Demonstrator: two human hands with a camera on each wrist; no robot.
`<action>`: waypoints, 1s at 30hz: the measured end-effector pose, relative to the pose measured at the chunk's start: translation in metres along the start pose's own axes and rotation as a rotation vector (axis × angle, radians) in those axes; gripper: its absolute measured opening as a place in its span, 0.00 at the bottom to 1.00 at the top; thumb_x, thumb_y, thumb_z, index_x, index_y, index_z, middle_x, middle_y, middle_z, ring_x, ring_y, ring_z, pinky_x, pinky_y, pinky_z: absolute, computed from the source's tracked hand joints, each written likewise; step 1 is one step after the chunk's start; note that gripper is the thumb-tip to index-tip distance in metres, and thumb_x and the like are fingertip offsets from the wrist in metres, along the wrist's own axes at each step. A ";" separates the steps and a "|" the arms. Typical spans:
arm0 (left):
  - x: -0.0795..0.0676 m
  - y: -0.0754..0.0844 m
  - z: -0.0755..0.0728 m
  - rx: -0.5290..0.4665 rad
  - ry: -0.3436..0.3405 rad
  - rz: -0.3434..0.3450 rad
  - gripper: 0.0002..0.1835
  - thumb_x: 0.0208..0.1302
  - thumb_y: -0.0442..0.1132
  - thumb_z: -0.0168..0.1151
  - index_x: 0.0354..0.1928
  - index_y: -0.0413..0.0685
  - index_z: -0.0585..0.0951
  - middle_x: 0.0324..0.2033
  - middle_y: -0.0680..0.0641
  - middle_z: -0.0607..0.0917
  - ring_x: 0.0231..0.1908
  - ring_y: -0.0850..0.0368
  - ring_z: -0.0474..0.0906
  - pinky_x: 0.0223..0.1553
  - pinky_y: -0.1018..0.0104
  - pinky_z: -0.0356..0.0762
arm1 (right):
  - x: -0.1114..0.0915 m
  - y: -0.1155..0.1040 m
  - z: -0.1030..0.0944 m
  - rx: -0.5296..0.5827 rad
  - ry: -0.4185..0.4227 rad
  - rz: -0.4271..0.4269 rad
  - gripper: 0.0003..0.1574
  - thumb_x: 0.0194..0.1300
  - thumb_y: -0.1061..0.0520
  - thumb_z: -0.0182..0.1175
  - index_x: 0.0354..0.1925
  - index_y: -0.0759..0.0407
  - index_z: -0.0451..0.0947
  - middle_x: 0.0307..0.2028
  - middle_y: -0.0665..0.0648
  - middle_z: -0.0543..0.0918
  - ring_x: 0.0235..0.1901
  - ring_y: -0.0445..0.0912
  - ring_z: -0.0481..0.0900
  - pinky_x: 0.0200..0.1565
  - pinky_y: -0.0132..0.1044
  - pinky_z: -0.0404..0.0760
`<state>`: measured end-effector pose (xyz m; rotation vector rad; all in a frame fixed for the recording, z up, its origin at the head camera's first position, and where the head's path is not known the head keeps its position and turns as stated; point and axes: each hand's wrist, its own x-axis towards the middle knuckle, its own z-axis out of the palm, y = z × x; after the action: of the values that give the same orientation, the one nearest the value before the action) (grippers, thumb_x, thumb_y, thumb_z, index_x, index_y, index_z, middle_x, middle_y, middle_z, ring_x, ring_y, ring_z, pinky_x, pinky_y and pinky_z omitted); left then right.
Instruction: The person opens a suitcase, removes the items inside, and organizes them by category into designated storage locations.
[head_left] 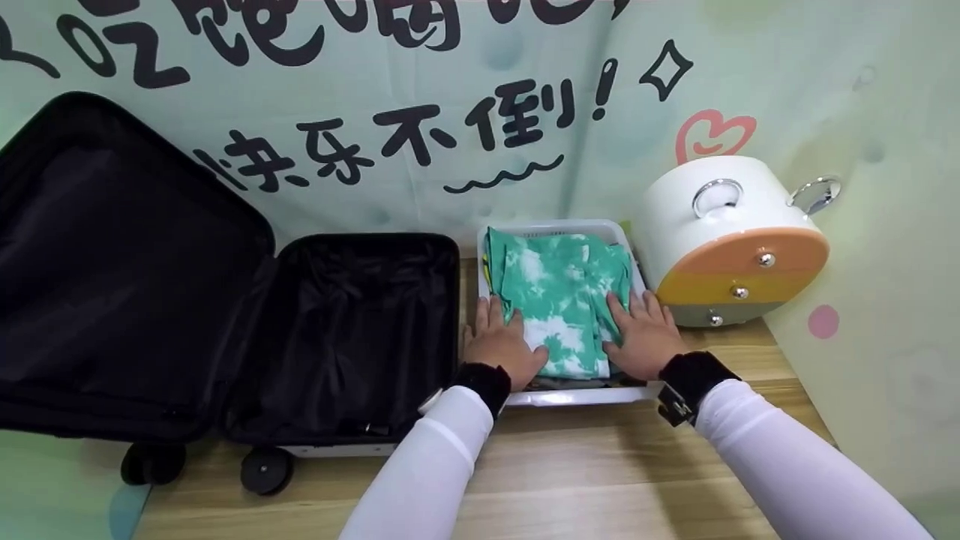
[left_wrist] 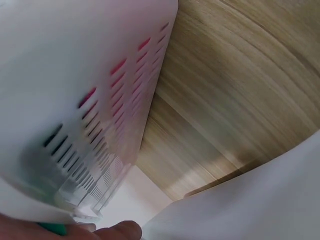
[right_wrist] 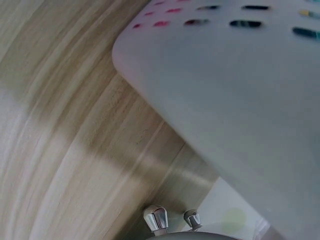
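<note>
A folded green-and-white tie-dye garment (head_left: pixel 559 300) lies on top of a white slotted plastic basket (head_left: pixel 577 396), with darker cloth showing beneath its near edge. My left hand (head_left: pixel 504 346) rests at the garment's near left side, fingers extended and thumb spread. On the right side, my right hand (head_left: pixel 645 337) touches the garment with its fingers pointing away from me. In the left wrist view, only part of the fingers (left_wrist: pixel 120 230) shows, beside the basket's slotted wall (left_wrist: pixel 110 95). The right wrist view has the basket wall (right_wrist: pixel 210 90) but no fingers.
An open black suitcase (head_left: pixel 345 337) lies left of the basket, its lid (head_left: pixel 127 285) leaning back and its wheels (head_left: pixel 266 470) toward me. At the right stands a white drawer box (head_left: pixel 697 202) with metal knobs. Behind is a printed wall cloth (head_left: pixel 420 195); underneath, a wooden tabletop (head_left: pixel 562 472).
</note>
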<state>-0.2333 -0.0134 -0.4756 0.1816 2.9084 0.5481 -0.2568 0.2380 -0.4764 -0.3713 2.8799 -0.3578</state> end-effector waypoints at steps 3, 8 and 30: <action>-0.001 0.000 -0.001 0.002 0.013 0.005 0.44 0.75 0.67 0.54 0.83 0.49 0.62 0.84 0.37 0.47 0.83 0.39 0.34 0.77 0.35 0.51 | -0.001 0.000 -0.001 0.003 -0.002 0.005 0.54 0.79 0.43 0.55 0.86 0.61 0.40 0.82 0.77 0.39 0.80 0.74 0.30 0.75 0.72 0.35; -0.004 -0.002 -0.006 -0.018 0.018 0.025 0.44 0.75 0.67 0.54 0.84 0.50 0.62 0.84 0.37 0.47 0.83 0.38 0.35 0.77 0.34 0.51 | -0.002 0.002 -0.001 0.030 0.022 -0.002 0.55 0.78 0.43 0.56 0.86 0.61 0.41 0.82 0.77 0.40 0.80 0.73 0.31 0.76 0.71 0.36; -0.051 -0.099 -0.099 -0.111 0.106 -0.068 0.51 0.77 0.59 0.59 0.87 0.52 0.41 0.82 0.28 0.42 0.79 0.23 0.39 0.77 0.30 0.42 | -0.052 0.045 -0.056 0.354 0.456 0.039 0.29 0.80 0.53 0.58 0.69 0.70 0.74 0.64 0.74 0.79 0.60 0.71 0.79 0.62 0.67 0.75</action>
<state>-0.2113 -0.1477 -0.4136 0.0403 2.9622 0.7263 -0.2315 0.3062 -0.4264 -0.1871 3.1515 -1.0480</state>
